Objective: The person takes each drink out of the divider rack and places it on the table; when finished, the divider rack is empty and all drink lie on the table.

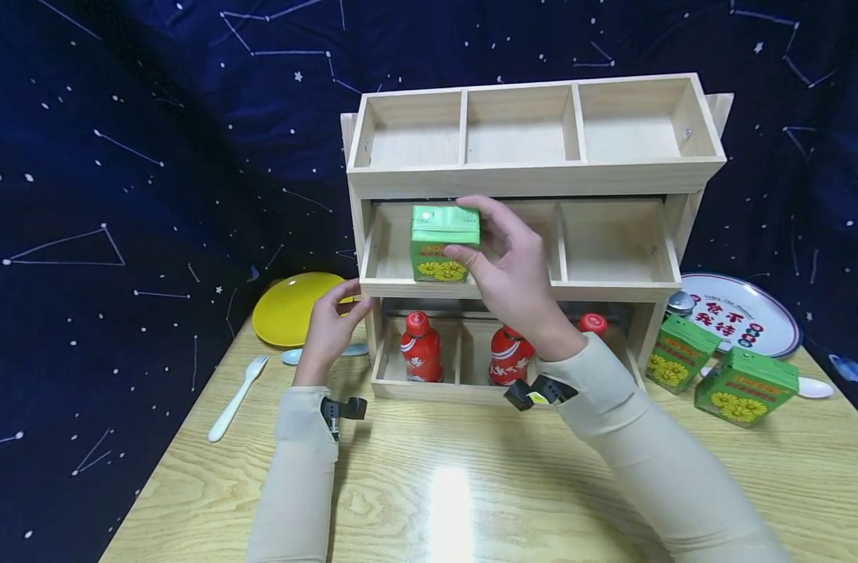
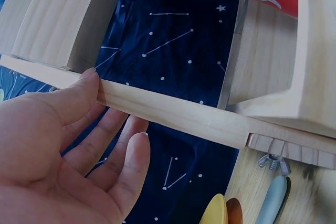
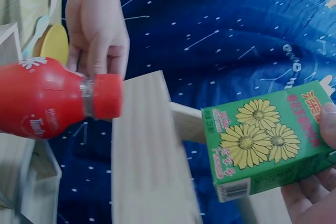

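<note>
My right hand (image 1: pixel 513 262) grips a green drink carton (image 1: pixel 439 250) with yellow flowers on it, thumb on the near side. The carton is upright at the left compartment of the middle tier of a wooden shelf (image 1: pixel 527 181), overlapping its front board in the head view. In the right wrist view, the carton (image 3: pixel 262 140) shows its flower-printed face, with fingertips at its right end. Over at the shelf's left side, my left hand (image 1: pixel 332 328) holds the upright side rail (image 2: pixel 163 108), thumb against its edge and fingers around its other side.
Red bottles (image 1: pixel 421 348) stand in the bottom tier. Two more green cartons (image 1: pixel 747 387) are at the right, near a white plate (image 1: pixel 741 313) and a spoon (image 1: pixel 816 388). A yellow plate (image 1: pixel 288 309) and a pale fork (image 1: pixel 237 399) lie left.
</note>
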`<move>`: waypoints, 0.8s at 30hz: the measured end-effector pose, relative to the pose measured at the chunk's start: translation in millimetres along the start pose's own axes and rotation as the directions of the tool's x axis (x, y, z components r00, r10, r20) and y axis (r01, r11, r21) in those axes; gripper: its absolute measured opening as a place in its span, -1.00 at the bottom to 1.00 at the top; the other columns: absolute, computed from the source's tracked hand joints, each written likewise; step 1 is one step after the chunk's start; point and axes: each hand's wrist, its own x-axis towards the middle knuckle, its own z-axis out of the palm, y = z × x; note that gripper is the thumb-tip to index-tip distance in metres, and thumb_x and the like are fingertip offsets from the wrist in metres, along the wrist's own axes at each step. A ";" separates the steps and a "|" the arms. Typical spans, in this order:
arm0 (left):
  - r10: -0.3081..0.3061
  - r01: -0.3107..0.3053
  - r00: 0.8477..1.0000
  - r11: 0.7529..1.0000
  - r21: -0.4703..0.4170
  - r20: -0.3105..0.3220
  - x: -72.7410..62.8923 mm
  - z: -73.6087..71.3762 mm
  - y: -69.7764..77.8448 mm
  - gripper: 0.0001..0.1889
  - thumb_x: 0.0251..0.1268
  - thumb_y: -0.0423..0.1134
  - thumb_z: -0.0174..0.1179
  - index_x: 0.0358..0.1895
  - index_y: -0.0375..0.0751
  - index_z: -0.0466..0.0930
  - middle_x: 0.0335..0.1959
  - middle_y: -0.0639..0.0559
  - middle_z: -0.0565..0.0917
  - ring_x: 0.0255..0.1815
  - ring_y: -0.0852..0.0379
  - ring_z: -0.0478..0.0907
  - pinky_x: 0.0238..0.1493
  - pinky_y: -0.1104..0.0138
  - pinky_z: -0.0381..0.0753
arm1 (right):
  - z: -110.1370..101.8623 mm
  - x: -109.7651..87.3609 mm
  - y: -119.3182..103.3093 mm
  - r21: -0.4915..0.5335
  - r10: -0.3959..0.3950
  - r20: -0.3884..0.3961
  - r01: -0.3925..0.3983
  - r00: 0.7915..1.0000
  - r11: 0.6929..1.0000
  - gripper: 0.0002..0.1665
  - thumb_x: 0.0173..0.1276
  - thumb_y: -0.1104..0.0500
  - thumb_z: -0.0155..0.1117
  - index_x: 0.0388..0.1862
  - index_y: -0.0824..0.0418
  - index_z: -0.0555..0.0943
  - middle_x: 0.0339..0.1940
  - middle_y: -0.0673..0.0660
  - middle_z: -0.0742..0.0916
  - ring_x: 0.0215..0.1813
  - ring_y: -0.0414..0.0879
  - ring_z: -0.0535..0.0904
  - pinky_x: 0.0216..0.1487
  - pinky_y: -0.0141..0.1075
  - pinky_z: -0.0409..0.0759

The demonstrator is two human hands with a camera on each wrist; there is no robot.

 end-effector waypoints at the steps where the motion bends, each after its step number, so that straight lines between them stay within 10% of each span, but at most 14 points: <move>1: -0.001 0.001 1.000 1.000 -0.001 -0.001 0.0 0.0 0.0 -0.53 0.39 -0.08 0.24 0.32 -0.01 0.50 0.23 0.01 0.55 0.15 -0.08 0.52 0.13 0.08 0.60 | -3.0 -1.5 -0.3 0.002 -0.003 -0.002 0.003 1.000 1.000 -0.41 0.18 0.50 0.40 0.21 0.45 0.48 0.04 0.23 0.65 0.04 -0.04 0.62 0.16 -0.14 0.59; 24: -0.008 0.008 1.000 1.000 -0.006 0.008 0.6 1.1 -1.2 -0.50 0.37 -0.04 0.25 0.34 0.00 0.48 0.25 0.01 0.54 0.17 -0.04 0.52 0.13 0.10 0.60 | -105.4 -93.5 -23.2 -0.232 0.068 -0.047 -0.077 0.997 0.970 -0.23 -0.10 0.73 0.41 0.18 0.44 0.55 -0.03 0.11 0.71 -0.08 -0.17 0.66 -0.11 -0.50 0.63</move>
